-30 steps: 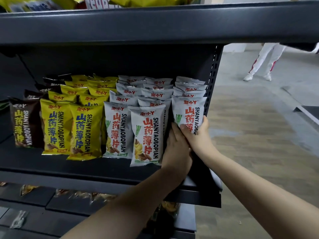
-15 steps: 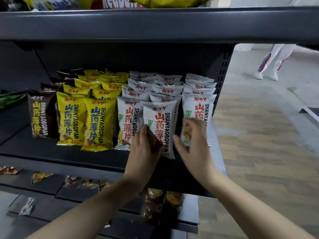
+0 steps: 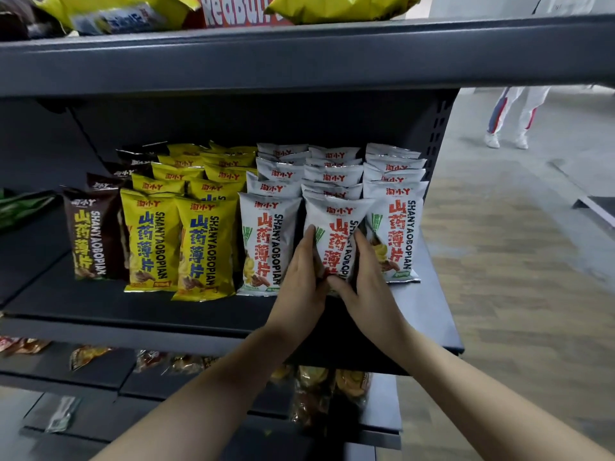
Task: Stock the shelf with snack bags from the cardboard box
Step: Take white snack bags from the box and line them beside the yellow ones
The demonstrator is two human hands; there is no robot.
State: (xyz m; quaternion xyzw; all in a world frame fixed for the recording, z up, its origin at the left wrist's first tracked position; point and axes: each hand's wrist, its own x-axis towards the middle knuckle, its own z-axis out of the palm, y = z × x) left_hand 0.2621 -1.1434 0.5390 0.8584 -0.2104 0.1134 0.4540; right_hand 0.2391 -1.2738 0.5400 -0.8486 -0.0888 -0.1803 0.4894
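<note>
Snack bag in white (image 3: 336,234), front of the middle white row on the dark shelf (image 3: 166,307), stands pinched between my palms: my left hand (image 3: 299,277) presses its left edge, my right hand (image 3: 366,281) its right edge, fingers flat, thumbs meeting below. White bags flank it; beyond stand yellow bags (image 3: 176,244) and brown bags (image 3: 88,234), rows receding rearward.

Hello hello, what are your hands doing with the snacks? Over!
Left hand and right hand squeezing front middle white foil snack bag. Standing on dark metal shelf. Nothing blocking.
</note>
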